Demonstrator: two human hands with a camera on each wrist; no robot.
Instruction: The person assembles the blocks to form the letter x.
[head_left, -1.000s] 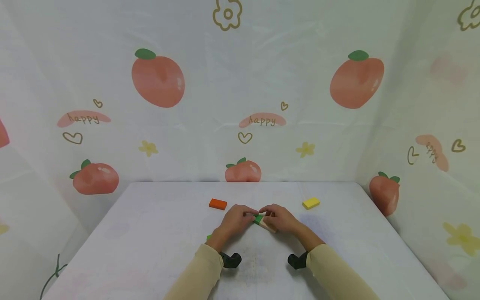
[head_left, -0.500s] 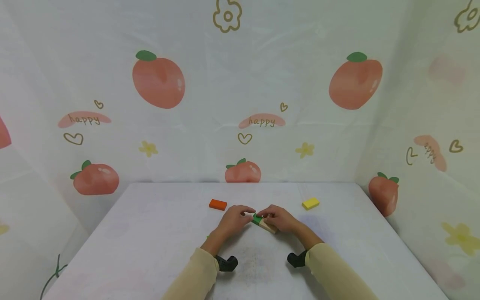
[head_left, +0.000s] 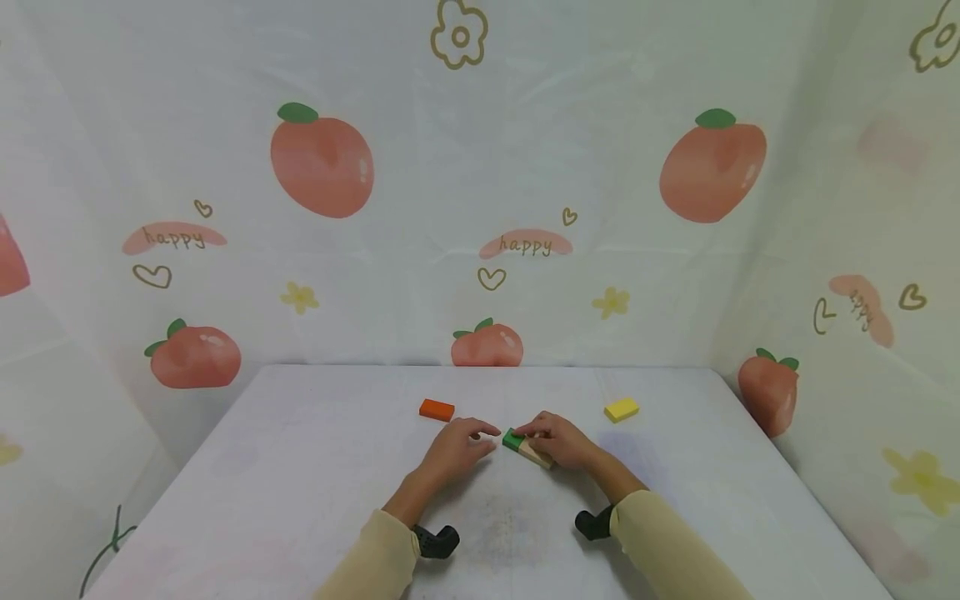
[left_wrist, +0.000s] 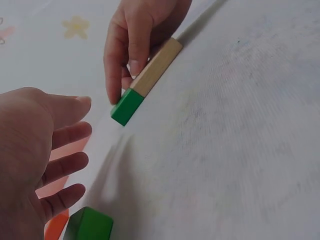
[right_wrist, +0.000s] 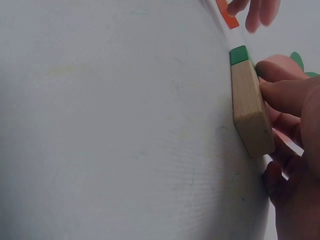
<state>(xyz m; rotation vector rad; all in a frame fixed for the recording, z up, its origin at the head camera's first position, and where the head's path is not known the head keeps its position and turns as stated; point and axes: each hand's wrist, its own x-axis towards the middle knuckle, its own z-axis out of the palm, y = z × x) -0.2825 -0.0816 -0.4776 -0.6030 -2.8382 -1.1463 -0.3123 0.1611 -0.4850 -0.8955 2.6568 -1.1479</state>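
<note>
A plain wooden block (head_left: 534, 455) and a green block (head_left: 512, 440) lie end to end on the table, forming one slanted bar. My right hand (head_left: 564, 440) holds this pair from its far side, thumb against the wood and index fingertip at the green end. In the right wrist view, the wooden block (right_wrist: 246, 95) shows its long face and near end. Left of the bar, my left hand (head_left: 452, 450) hovers apart from it, fingers spread and nothing in them. A second green block (left_wrist: 90, 225) sits below that hand in the left wrist view; my left arm hides it in the head view.
An orange block (head_left: 437, 409) lies behind my left hand. Further right and back is a yellow block (head_left: 622, 409). The white table (head_left: 315, 467) ends at a curtain (head_left: 405, 167) printed with peaches. A dark green cord (head_left: 112, 542) hangs at the far left.
My left hand has let go of the green end and drawn away to the left. The right hand stays at the bar, and more of the green block shows.
</note>
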